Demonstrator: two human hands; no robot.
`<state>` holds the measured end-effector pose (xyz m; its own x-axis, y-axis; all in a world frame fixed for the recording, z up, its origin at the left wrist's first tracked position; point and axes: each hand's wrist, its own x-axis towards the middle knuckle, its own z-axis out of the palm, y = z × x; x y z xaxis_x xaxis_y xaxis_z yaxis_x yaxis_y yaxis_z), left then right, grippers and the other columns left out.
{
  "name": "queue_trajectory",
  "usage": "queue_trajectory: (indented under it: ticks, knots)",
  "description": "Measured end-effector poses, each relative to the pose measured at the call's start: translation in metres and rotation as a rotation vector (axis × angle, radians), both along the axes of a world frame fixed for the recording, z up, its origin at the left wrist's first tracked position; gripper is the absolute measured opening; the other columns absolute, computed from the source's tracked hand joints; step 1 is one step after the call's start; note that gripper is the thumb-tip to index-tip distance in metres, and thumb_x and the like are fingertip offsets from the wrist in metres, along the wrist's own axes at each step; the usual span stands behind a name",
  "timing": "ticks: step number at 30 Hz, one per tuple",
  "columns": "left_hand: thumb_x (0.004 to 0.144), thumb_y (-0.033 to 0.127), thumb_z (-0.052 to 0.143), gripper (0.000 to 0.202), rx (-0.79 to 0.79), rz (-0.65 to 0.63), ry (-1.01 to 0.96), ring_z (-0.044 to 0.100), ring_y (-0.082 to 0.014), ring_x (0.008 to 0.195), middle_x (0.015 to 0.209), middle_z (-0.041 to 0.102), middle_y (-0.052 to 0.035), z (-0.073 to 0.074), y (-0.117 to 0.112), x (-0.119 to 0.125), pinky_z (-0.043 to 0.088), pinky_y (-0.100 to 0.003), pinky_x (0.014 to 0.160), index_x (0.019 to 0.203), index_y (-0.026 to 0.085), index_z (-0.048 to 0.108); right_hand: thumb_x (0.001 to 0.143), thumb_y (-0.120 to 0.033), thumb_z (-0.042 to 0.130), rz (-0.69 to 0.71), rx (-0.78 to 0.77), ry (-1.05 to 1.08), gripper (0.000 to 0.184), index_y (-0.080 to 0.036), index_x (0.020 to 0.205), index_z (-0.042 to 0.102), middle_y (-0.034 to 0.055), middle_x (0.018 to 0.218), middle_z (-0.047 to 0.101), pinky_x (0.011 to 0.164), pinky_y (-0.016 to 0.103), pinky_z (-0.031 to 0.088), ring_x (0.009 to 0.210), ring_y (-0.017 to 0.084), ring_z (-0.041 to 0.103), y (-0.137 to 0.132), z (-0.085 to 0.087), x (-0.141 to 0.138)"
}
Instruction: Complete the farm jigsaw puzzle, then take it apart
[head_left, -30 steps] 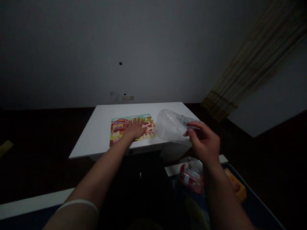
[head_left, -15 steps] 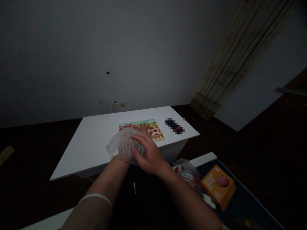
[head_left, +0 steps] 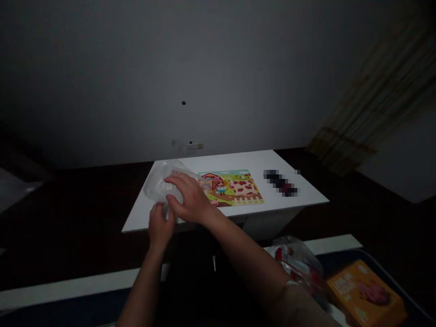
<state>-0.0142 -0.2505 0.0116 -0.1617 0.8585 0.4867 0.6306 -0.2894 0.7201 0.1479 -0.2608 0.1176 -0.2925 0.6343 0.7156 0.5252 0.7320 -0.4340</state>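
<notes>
Plastic bag (head_left: 160,184), clear and crumpled, is lying on the left part of the white tabletop (head_left: 306,193), just left of the farm picture board (head_left: 235,187). Both hands are meeting on it. The right hand (head_left: 189,200) is reaching across and pressing down on the bag's near side, its fingers (head_left: 175,180) spread and curled loosely over the plastic rather than closed round it. The left hand (head_left: 159,225) is coming up at the tabletop's near edge, its fingers pinching the bag's lower edge, as far as the dim light shows.

Judging by how things lie, the bag is already set down on the tabletop and the board is lying flat and whole beside it; the bag is not yet flattened or let go. Whether anything is inside the bag I cannot tell; it looks empty but is too murky to be sure.

A small dark object (head_left: 281,182), blurred out, is resting right of the board. Lower right, off the tabletop, another plastic bag with red and white contents (head_left: 296,263) is sitting beside an orange box (head_left: 364,293).
</notes>
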Motion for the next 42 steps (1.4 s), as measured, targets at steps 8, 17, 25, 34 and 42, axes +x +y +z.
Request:
queue_trajectory:
  ticks: [8, 17, 25, 34, 42]
  knots:
    - [0.077, 0.037, 0.075, 0.091, -0.038, -0.029, 0.019, 0.029, -0.0376, 0.149, 0.155, 0.030, -0.0218, -0.011, 0.023, -0.036, 0.029, -0.056, 0.122, 0.150, 0.017, 0.024, 0.101, -0.037, 0.055, 0.099, -0.327, 0.006, 0.047, -0.028, 0.146, 0.049, 0.0076, 0.146, 0.055, 0.116, 0.040, 0.041, 0.137, 0.020, 0.050, 0.058, -0.049, -0.039]
    - [0.084, 0.027, 0.067, 0.045, -0.219, 0.101, -0.467, 0.058, -0.0263, 0.120, 0.129, 0.054, -0.0128, -0.015, 0.041, -0.056, 0.049, -0.047, 0.102, 0.122, 0.021, 0.045, 0.099, -0.023, 0.046, -0.230, -0.354, 0.065, 0.048, -0.019, 0.146, 0.046, 0.0113, 0.124, 0.070, 0.097, 0.042, 0.053, 0.108, 0.024, 0.068, 0.010, -0.086, 0.028]
    - [0.073, 0.013, 0.061, 0.038, 0.135, 0.274, -0.203, 0.051, -0.0225, 0.097, 0.110, 0.046, -0.0068, -0.012, -0.009, -0.027, 0.050, -0.043, 0.091, 0.106, 0.024, 0.045, 0.097, -0.052, 0.057, -0.313, -0.276, -0.416, 0.058, -0.020, 0.145, 0.054, 0.0159, 0.154, 0.049, 0.119, 0.057, 0.033, 0.148, 0.035, 0.038, -0.016, -0.115, 0.048]
    - [0.082, 0.008, 0.052, 0.030, 0.110, -0.428, 0.127, 0.058, -0.0265, 0.107, 0.109, 0.059, -0.0086, -0.023, -0.053, 0.052, 0.053, -0.049, 0.097, 0.105, 0.026, 0.055, 0.098, -0.034, 0.062, -0.200, -0.202, -0.475, 0.044, -0.025, 0.141, 0.060, 0.0110, 0.148, 0.058, 0.116, 0.053, 0.041, 0.142, 0.030, 0.048, -0.036, -0.125, 0.082]
    - [0.076, 0.005, 0.049, 0.043, 0.030, -0.462, 0.119, 0.058, -0.0263, 0.115, 0.116, 0.059, -0.0108, -0.022, -0.035, 0.061, 0.052, -0.048, 0.104, 0.114, 0.025, 0.053, 0.104, -0.028, 0.049, -0.210, -0.187, -0.317, 0.032, -0.026, 0.130, 0.068, 0.0085, 0.128, 0.071, 0.107, 0.046, 0.050, 0.123, 0.026, 0.065, -0.040, -0.137, 0.094]
